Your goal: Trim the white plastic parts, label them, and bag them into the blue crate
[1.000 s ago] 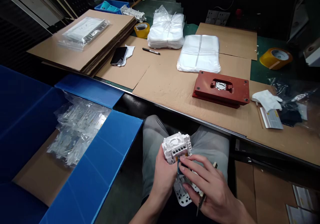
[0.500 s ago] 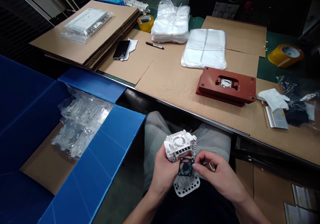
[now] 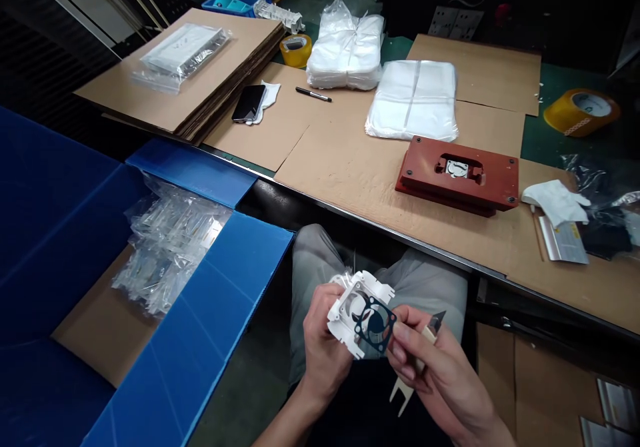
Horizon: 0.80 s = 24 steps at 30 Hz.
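Note:
My left hand [image 3: 325,330] is closed around a white plastic housing [image 3: 345,314] with a round fan-shaped opening, its open face turned up towards me. In my right hand [image 3: 425,360], thumb and fingertips pinch a thin dark square piece [image 3: 376,326] with a fan-shaped cutout and corner holes. This piece overlaps the right part of the housing's opening; whether they touch I cannot tell. The same hand also grips a cream-coloured tool [image 3: 401,394], with a forked lower end and a dark blade-like tip above the fingers. Both hands are over my lap.
A red-brown fixture [image 3: 460,174] with a white part in its recess sits on the cardboard-covered table. Behind it lie bundled clear bags [image 3: 415,100], a pen [image 3: 313,94] and a phone [image 3: 249,104]. To my left, a blue box [image 3: 210,294] holds bagged parts [image 3: 175,247].
The white housing has been turned in my left hand, its fan opening now facing me. My right hand has brought the dark piece over it, and the cream tool shows more fully.

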Each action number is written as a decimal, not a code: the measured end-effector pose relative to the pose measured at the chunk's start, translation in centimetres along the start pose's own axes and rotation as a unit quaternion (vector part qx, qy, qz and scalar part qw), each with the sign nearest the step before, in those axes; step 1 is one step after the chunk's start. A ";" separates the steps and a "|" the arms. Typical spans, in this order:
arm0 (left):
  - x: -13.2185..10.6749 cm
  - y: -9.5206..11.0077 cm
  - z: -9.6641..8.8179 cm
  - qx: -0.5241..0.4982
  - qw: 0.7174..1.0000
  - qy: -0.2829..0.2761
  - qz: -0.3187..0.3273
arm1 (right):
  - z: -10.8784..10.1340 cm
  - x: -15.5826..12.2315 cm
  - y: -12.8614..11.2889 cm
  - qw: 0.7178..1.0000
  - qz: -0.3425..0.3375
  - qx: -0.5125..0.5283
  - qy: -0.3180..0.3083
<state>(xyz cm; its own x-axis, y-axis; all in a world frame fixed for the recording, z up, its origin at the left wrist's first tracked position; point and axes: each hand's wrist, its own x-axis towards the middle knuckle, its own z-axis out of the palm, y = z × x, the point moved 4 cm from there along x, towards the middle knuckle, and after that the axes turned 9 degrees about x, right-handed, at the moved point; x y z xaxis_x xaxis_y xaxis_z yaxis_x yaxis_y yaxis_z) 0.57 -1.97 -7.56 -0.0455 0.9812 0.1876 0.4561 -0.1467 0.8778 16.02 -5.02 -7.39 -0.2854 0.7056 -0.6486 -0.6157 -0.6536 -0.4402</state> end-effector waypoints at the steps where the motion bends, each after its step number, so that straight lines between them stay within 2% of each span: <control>1: 0.0 0.1 -0.1 0.008 1.000 0.006 0.013 | 0.3 0.1 0.2 1.000 0.002 0.009 -0.002; 10: 0.1 0.7 -0.1 0.056 0.995 0.025 0.082 | 0.9 0.6 0.3 1.000 0.003 0.010 -0.001; 24: 0.1 1.1 -0.2 0.087 0.989 0.034 0.111 | 0.8 0.8 0.1 1.000 0.007 -0.006 0.023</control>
<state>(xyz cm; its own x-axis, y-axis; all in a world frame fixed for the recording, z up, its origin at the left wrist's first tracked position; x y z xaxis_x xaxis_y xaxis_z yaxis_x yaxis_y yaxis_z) 0.87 -2.07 -6.48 0.0168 0.9158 0.4013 0.6070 -0.3283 0.7237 15.11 -4.27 -7.46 -0.2599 0.6824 -0.6832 -0.6033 -0.6672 -0.4369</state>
